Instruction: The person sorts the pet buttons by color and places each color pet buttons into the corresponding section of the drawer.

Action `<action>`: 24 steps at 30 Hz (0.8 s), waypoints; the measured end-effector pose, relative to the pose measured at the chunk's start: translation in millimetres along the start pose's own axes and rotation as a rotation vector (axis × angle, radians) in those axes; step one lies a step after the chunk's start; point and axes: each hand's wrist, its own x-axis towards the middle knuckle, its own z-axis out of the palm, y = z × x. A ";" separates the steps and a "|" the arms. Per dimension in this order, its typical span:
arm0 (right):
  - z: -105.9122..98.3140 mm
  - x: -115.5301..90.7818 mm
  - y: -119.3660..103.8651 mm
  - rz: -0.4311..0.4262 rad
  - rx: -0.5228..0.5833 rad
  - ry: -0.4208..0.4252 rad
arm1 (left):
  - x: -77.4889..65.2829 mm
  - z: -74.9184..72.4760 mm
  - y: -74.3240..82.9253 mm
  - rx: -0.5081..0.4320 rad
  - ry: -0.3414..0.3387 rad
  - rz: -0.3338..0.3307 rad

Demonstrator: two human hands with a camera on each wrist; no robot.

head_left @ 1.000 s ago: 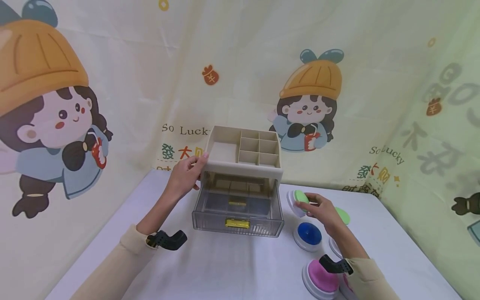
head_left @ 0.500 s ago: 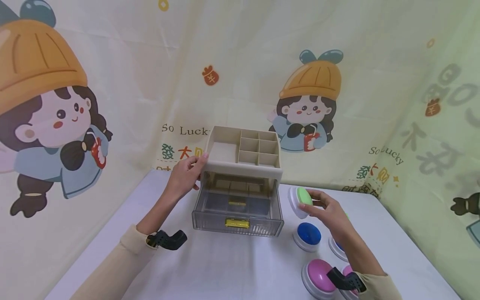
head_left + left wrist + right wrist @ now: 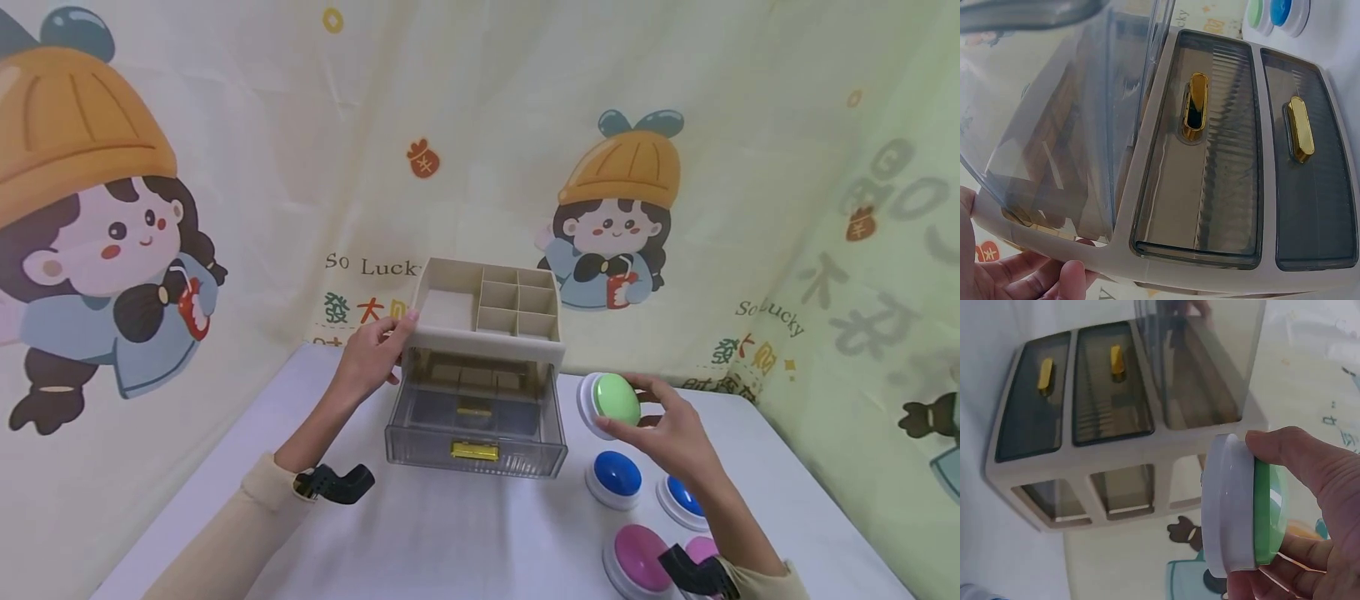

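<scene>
A beige desktop organizer (image 3: 487,340) stands on the table, its transparent grey top drawer (image 3: 431,447) pulled out. In the left wrist view two lower drawers with gold handles (image 3: 1301,128) are pushed in. My left hand (image 3: 366,360) holds the organizer's left side, thumb near the upper edge. To the right of the drawer, my right hand (image 3: 678,429) grips a green buzzer button (image 3: 617,400) by its edge. That button has a white base and is tilted on its side, clear of the table, as the right wrist view (image 3: 1269,512) confirms.
Blue buzzer buttons (image 3: 618,473) and pink ones (image 3: 642,557) sit on the white table (image 3: 420,542) at the right, some partly behind my right arm. Divided compartments (image 3: 517,302) top the organizer. A printed cloth (image 3: 480,192) hangs behind and at the sides.
My right hand has moved slightly right with the green buzzer button and turned its green face more toward the head camera. My left hand stays on the organizer.
</scene>
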 end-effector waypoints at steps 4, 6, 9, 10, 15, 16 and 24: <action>-4.2 -4.5 -9.4 -0.038 -0.003 0.021 | -0.2 0.4 -0.5 -0.001 -0.007 0.002; -6.1 -6.5 -14.7 -0.054 0.005 0.027 | -0.4 0.4 -0.5 0.000 -0.011 0.002; -7.7 -9.5 -24.3 -0.085 0.012 0.029 | -0.7 0.2 -0.3 0.002 -0.012 -0.002; -7.8 -10.4 -28.0 -0.099 0.013 0.030 | -0.8 0.2 -0.2 0.002 -0.013 -0.005; -6.9 -14.0 -48.0 -0.168 0.023 0.037 | -1.4 -0.1 0.0 0.011 -0.011 -0.005; -6.8 -14.2 -51.0 -0.181 0.031 0.037 | -1.6 0.0 -0.1 0.011 -0.010 -0.004; -2.2 -15.1 -67.8 -0.255 0.080 0.016 | -1.8 -0.1 0.3 0.016 -0.004 0.007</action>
